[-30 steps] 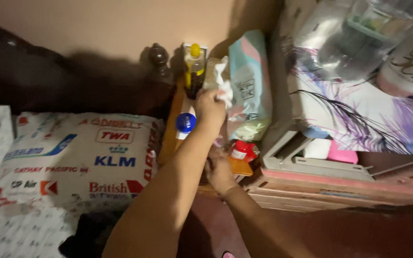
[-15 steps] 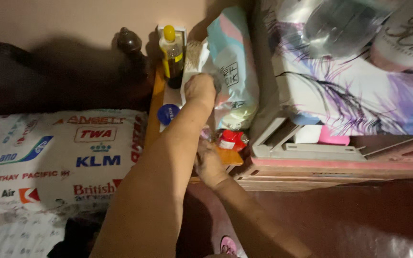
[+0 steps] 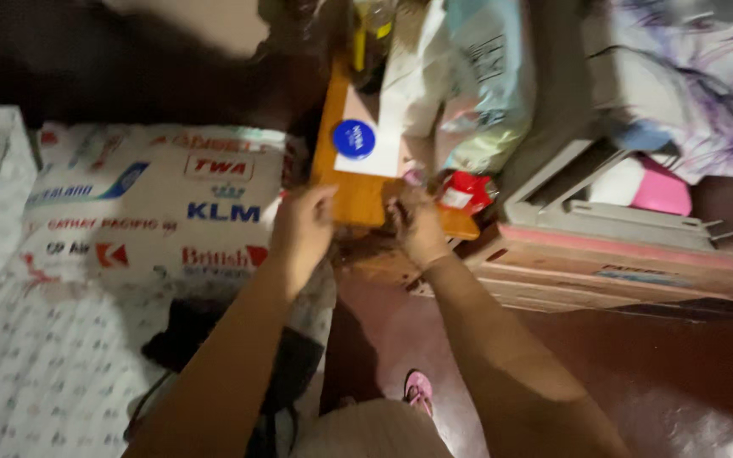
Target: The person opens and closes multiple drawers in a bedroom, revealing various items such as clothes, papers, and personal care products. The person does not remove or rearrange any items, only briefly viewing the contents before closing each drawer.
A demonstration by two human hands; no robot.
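Figure: a person stands over a narrow wooden shelf (image 3: 358, 191) wedged between a pillow printed with airline emblems (image 3: 150, 203) and a stack of boxes (image 3: 621, 267). The left hand (image 3: 303, 229) lies curled against the shelf's near edge, fingers bent over the wood; whether it grips the board or only rests there cannot be told. The right hand (image 3: 417, 222) is at the same edge, just beside a small red container (image 3: 466, 192), its fingers loosely bent; no object can be made out inside it. On the shelf sit a round blue tin (image 3: 355, 138) on a white card, a yellow-capped bottle (image 3: 371, 38) at the far end, and a pale plastic bag (image 3: 477, 93) leaning over the right side. A pink item (image 3: 662, 188) lies in a grey tray to the right.

Judged from the hands' placement, the work in hand is handling or steadying the shelf's front edge. Any further move calls for care: the tin and red container stand loose near both hands and could be knocked off.
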